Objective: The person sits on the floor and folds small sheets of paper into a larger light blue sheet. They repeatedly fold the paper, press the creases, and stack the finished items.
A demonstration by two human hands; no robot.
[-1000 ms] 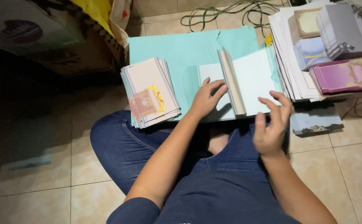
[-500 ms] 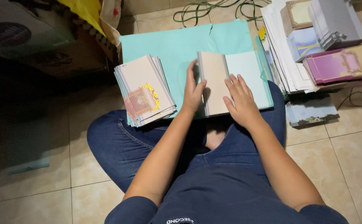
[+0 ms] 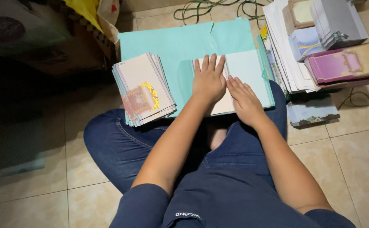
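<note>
My left hand [image 3: 209,79] lies flat, fingers together and spread forward, on a pale folded card [image 3: 246,69] that rests on a stack of teal sheets [image 3: 167,46] over my lap. My right hand [image 3: 244,99] presses flat on the same card just to the right, near its fold. Neither hand grips anything. A fanned stack of pale cards with a red and gold ornament [image 3: 143,88] sits on my left knee, to the left of my left hand.
Stacks of white sheets [image 3: 279,50] and grey, blue and purple card boxes [image 3: 341,63] stand at the right. A cardboard box [image 3: 45,38] with yellow cloth is at the upper left. Green cables [image 3: 210,6] lie on the tiled floor behind.
The card's raised flap has been folded down flat. My right hand came in from the right onto the card, and both hands now press side by side.
</note>
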